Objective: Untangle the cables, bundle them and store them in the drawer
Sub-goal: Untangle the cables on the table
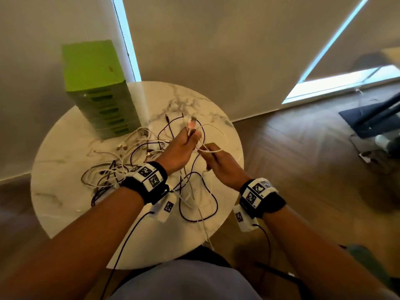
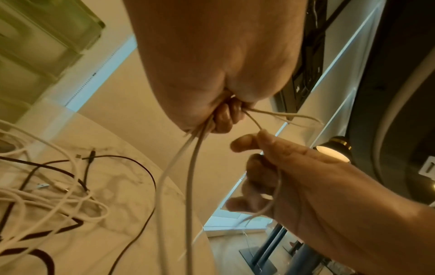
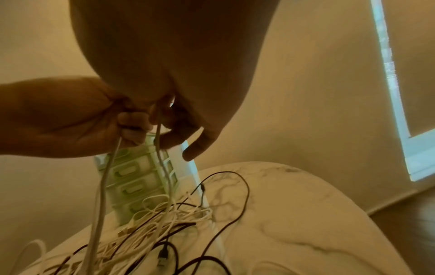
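Observation:
A tangle of white and black cables (image 1: 121, 165) lies on the round marble table (image 1: 207, 105). My left hand (image 1: 188, 137) is raised over the table and grips a folded white cable (image 2: 190, 176); its plug ends (image 1: 191, 122) stick up past the fingers (image 2: 226, 115). Just to the right, my right hand (image 1: 211, 151) pinches a strand of the same white cable (image 3: 101, 186), a loop of it curving through the palm (image 2: 277, 186). Two strands hang from the left hand toward the pile. The green drawer tower (image 1: 95, 83) stands at the table's back left, drawers closed.
A black cable loop (image 1: 216, 204) lies near the table's front edge, under my wrists. Wall and window blinds rise behind the table. Wooden floor (image 1: 292, 169) spreads to the right, with dark furniture (image 1: 372, 120) at the far right.

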Demonstrator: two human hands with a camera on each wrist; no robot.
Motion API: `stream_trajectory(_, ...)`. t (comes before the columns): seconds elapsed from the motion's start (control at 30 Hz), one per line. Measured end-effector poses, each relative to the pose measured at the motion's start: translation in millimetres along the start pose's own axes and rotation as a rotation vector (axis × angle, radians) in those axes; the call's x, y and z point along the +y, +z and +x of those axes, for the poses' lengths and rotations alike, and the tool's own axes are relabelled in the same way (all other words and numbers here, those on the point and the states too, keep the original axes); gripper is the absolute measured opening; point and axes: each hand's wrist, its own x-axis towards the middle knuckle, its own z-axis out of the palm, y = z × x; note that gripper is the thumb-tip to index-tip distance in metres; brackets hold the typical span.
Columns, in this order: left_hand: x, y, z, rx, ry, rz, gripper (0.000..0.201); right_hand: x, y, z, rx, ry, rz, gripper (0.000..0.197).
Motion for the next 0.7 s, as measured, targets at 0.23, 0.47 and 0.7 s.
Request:
stream_trajectory(0.23,3,13,4,0.153,-0.048,-0.116,0.034,57,-41,-36,0.049,0.117,-0.220,0.033)
stream_trajectory(0.47,-2,16,-3,0.062,-0.096,-0.178,0.018,126,-45,-85,-0.124,0.578,-0.408,0.025)
stream_trajectory(0.7,-12,34,-21,-0.026,-0.145,-0.095,0.017,103,-21,-93,-0.186,0.396,-0.176,0.123)
